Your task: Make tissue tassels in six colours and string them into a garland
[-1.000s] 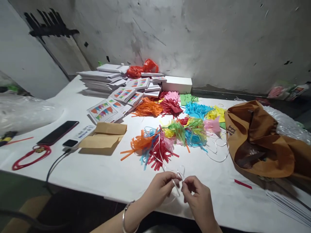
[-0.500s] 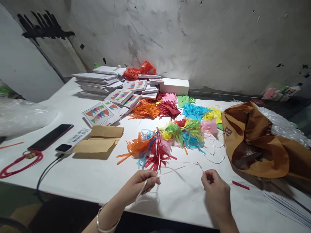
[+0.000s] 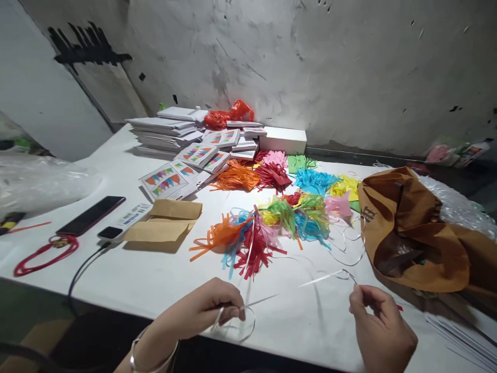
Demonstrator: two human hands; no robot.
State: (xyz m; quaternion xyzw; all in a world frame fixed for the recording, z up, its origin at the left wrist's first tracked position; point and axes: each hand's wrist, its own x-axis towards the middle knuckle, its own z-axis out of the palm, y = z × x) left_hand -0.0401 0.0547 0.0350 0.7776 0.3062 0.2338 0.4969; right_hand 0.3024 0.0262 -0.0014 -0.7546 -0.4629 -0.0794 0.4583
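Note:
My left hand [image 3: 217,308] is closed on a thin white ribbon [image 3: 250,248], near the table's front edge. The ribbon runs up to a bunch of fringed paper tassels [image 3: 256,246] in orange, blue, red, pink, yellow and green. A loop of it hangs below the fingers. On the right, my right hand [image 3: 382,324] pinches a thin, dark, needle-like wire [image 3: 351,277], with a white strand at its tip pointing left. Whether that strand joins the ribbon at my left hand, I cannot tell.
More tassels [image 3: 236,176] lie behind, before printed cards [image 3: 166,178] and a white box [image 3: 285,140]. A brown bag [image 3: 399,207] stands right. To the left are a phone [image 3: 91,215], a cabled white device [image 3: 124,223] and brown paper [image 3: 163,223]. Thin wires [image 3: 462,339] lie front right.
My right hand has moved right and a little down with the wire, farther from my left hand. My left hand is slightly lower and further left, still on the ribbon. The view has shifted slightly.

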